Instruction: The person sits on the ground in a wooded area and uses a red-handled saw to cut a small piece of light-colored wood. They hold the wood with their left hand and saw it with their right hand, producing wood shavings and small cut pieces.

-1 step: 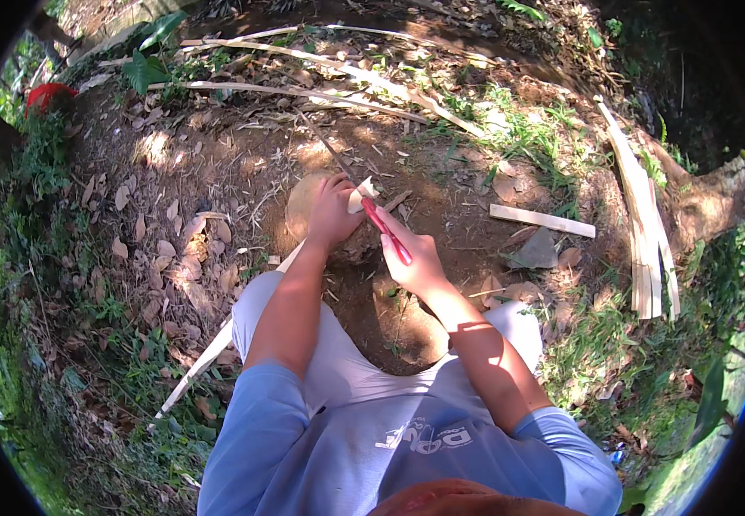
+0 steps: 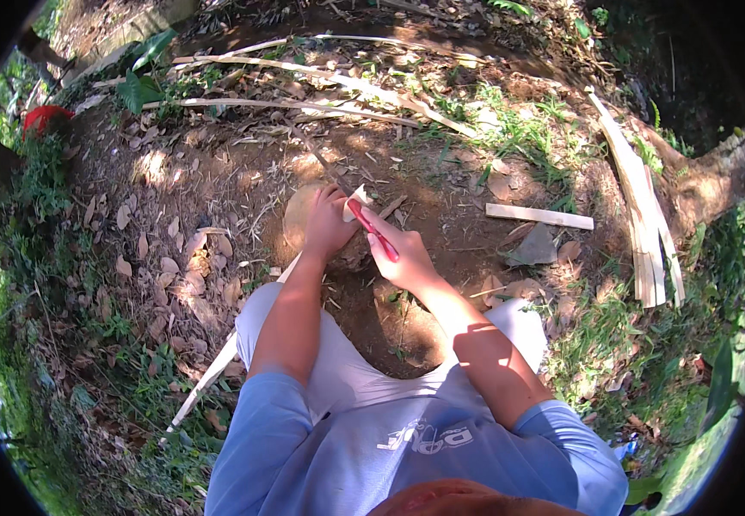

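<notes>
Wooden strip: a long, pale strip (image 2: 215, 370) runs from 7 o'clock, past the person's left knee, up under the left hand (image 2: 332, 222); its axis lies roughly 7 to 1 o'clock.
Pale wood end: a light piece of wood (image 2: 359, 193) shows at 2 to 3 o'clock from the left fingers, just beside them; whether it is the same strip cannot be told, as the hand covers the join.
Red-handled knife: the handle (image 2: 375, 230) points toward 11 o'clock, with a slim dark blade (image 2: 319, 156) in line beyond it, so its axis crosses the strip's.
Nearer hand: the left, lying over the strip; the right hand (image 2: 403, 256) sits at 4 to 5 o'clock from the pale end.
Right fingers: wrapped closed around the red handle.
Left fingers: bent downward over the wood, beside the round block (image 2: 298, 225); how tightly they close is hidden.
From right fingers: pale end toward 11 to 12 o'clock, near; short batten (image 2: 540, 217) at 2 to 3 o'clock, well apart.
</notes>
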Motion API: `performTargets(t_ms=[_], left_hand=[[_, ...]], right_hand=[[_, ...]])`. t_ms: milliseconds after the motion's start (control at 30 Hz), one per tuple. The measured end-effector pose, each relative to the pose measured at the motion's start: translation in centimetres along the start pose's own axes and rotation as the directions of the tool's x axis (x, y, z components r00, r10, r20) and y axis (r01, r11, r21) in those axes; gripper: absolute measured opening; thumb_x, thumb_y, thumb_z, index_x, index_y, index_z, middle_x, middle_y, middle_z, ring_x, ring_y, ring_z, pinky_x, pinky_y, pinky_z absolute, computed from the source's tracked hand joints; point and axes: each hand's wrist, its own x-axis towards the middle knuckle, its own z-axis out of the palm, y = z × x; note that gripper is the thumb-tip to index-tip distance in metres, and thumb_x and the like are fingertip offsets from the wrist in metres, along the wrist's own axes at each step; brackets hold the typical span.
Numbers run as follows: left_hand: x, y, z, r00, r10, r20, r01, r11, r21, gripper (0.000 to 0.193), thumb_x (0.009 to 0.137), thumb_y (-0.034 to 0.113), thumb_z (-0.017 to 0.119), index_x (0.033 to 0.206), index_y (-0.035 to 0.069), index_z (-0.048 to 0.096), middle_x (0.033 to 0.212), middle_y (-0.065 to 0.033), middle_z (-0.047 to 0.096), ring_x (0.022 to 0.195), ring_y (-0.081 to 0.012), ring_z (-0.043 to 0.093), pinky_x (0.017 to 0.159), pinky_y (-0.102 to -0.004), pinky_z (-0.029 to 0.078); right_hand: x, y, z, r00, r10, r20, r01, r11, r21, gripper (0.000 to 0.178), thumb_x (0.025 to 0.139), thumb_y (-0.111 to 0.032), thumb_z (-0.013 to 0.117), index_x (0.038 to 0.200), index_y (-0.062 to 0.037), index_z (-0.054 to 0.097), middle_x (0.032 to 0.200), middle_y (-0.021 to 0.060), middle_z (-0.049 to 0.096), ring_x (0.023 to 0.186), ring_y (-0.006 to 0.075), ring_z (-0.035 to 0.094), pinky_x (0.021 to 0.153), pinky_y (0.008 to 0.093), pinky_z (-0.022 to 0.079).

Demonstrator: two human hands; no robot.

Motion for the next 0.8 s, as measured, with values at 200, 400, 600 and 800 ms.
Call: performTargets(t_ms=[200,400,600,800], left_hand=[[0.1,-0.6,-0.6,0.999,0.016,0.052,-0.018,0.999,0.035,0.044,0.079,0.032,0.087,0.116,0.009,0.080,0.128,-0.0109,0.072,0.143,-0.0353,0.052,0.126,-0.0576,0.033],[-0.6,-0.5,-0.7,0.999,0.025,0.021,-0.027,0.996,0.083,0.040,0.078,0.029,0.087,0.112,0.009,0.080,0.124,-0.0082,0.073,0.144,-0.0332,0.052,0.125,-0.0568,0.034],[-0.5,0.3,-0.5,0.999,0.033,-0.007,-0.033,0.999,0.017,0.037,0.078,0.028,0.087,0.110,0.009,0.080,0.124,-0.0067,0.073,0.143,-0.0323,0.053,0.125,-0.0570,0.034],[-0.4,-0.5,-0.7,1.000,-0.006,0.006,0.006,1.000,0.021,0.041,0.080,0.032,0.086,0.115,0.011,0.081,0.129,-0.0072,0.073,0.145,-0.0318,0.053,0.126,-0.0559,0.033]], right_hand=[[-2.5,0.7,-1.5,0.987,-0.100,-0.123,0.110,0.991,0.074,0.053,0.104,-0.015,0.067,0.156,-0.0226,0.060,0.081,0.0193,0.070,0.057,0.0230,0.062,0.064,0.0358,0.055],[-15.0,-4.7,-10.1,0.995,0.101,0.003,-0.100,0.990,0.096,0.058,0.103,0.000,0.065,0.159,-0.0090,0.055,0.126,0.0144,0.078,0.095,0.0132,0.074,0.086,0.0263,0.058],[-11.4,-6.6,-11.7,0.903,0.395,0.169,-0.361,0.910,-0.202,0.052,0.102,-0.006,0.068,0.153,-0.0108,0.062,0.091,0.0153,0.078,0.066,0.0141,0.070,0.065,0.0308,0.055],[1.0,-0.9,-1.7,0.997,0.078,0.001,-0.077,0.988,0.134,0.046,0.106,-0.009,0.065,0.152,-0.0106,0.064,0.081,0.0083,0.074,0.068,0.0068,0.058,0.068,0.0286,0.053]])
